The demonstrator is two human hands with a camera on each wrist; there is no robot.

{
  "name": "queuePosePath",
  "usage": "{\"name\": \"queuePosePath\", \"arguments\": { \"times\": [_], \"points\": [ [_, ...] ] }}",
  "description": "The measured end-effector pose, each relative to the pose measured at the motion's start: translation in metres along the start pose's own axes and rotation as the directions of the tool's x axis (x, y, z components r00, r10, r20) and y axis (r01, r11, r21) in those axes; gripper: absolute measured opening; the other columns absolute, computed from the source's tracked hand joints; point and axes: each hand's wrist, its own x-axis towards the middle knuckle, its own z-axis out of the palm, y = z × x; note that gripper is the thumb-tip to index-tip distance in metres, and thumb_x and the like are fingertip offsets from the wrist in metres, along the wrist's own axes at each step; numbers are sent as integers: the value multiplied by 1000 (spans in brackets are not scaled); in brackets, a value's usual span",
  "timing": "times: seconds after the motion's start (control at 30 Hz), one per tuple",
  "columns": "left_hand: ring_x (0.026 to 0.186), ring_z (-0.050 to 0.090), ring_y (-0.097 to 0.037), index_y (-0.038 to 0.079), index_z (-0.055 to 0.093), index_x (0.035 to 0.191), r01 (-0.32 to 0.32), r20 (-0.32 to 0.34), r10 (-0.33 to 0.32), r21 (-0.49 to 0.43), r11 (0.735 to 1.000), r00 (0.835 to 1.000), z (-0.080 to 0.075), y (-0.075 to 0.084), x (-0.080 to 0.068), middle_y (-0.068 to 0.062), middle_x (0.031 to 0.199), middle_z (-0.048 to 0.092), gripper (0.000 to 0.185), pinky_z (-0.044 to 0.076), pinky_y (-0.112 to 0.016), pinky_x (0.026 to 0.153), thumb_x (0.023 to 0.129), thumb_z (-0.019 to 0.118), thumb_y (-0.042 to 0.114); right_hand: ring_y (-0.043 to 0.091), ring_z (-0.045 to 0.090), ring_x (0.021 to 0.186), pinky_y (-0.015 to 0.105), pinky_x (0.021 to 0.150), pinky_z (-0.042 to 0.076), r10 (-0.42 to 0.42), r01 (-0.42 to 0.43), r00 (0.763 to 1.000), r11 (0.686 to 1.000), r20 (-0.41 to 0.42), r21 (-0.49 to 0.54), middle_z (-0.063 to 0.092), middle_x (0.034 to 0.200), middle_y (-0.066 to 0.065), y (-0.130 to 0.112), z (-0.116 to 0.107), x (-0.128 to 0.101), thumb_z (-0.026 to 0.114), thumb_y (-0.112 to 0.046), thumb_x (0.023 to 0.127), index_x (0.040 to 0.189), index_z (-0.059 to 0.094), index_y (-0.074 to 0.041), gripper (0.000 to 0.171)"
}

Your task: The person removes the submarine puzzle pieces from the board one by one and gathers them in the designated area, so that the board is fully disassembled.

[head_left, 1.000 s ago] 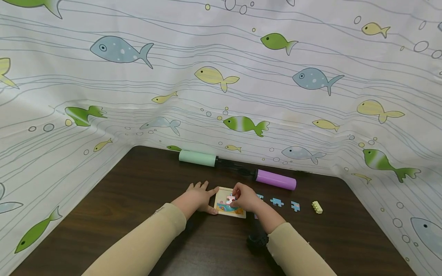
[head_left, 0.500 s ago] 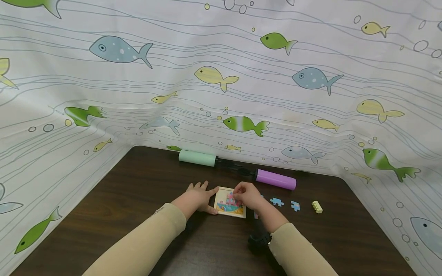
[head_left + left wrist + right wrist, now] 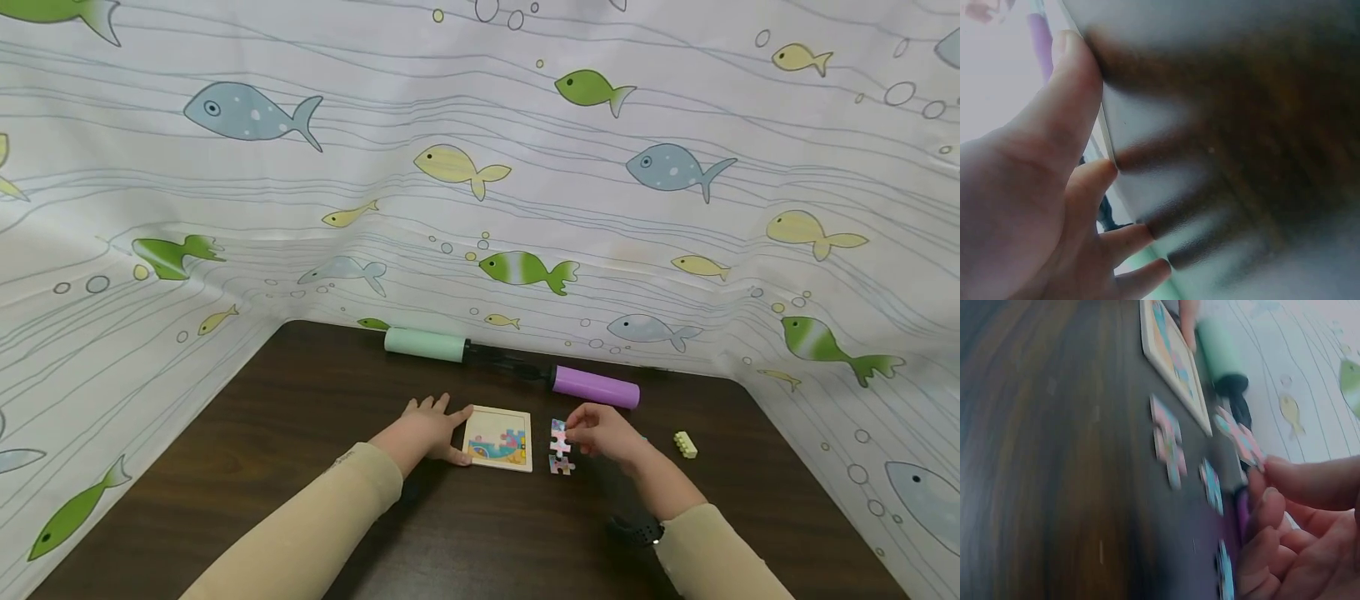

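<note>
My right hand (image 3: 603,432) is over the table to the right of the wooden puzzle tray (image 3: 498,410). Between thumb and fingertips it pinches a pink jigsaw piece (image 3: 1242,439), raised off the table. Loose jigsaw pieces lie beneath and near this hand, among them a pink one (image 3: 1169,437) and a bluish one (image 3: 1212,486). Several joined pieces (image 3: 498,450) fill the lower part of the tray; its upper part shows bare wood. My left hand (image 3: 427,429) spreads at the tray's left edge, thumb and index finger touching it, its other fingertips on the table.
Behind the tray lie a mint-green tube (image 3: 426,344) and a purple tube (image 3: 596,387) with black ends. A pale yellow toy brick (image 3: 686,444) sits at the right. A fish-patterned curtain (image 3: 450,233) encloses the dark table (image 3: 315,383).
My right hand has moved right, from above the tray to the loose pieces, with a pink jigsaw piece in its pinch. My left hand stays at the tray; the head view has shifted slightly.
</note>
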Motion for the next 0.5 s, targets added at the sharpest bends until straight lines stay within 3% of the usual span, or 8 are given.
{"name": "queuePosePath", "arguments": {
  "times": [0.17, 0.3, 0.5],
  "points": [
    [146, 20, -39, 30, 26, 159, 4, 1, -4, -8, 1000, 1000, 1, -2, -1, -15, 161, 20, 93, 15, -57, 115, 82, 63, 67, 19, 53, 62, 33, 56, 46, 23, -21, 998, 999, 59, -24, 62, 78, 7, 21, -28, -21, 67, -7, 93, 103, 59, 4, 17],
    [146, 21, -39, 30, 26, 159, 5, 0, -5, -2, 1000, 1000, 2, -2, 0, -15, 161, 20, 93, 16, -56, 115, 82, 63, 67, 19, 52, 61, 31, 54, 45, 67, -66, 996, 997, 55, -27, 61, 76, 5, 34, -40, -34, 70, -8, 91, 102, 58, 4, 20],
    [145, 22, -39, 29, 27, 158, -4, -11, 4, -3, 1000, 1000, 1, -1, 0, -16, 160, 22, 92, 17, -57, 114, 82, 64, 67, 19, 51, 56, 32, 50, 43, 41, -55, 997, 977, -67, -207, 56, 72, 5, 40, -41, -38, 75, -6, 87, 95, 57, 2, 22]
  ]
}}
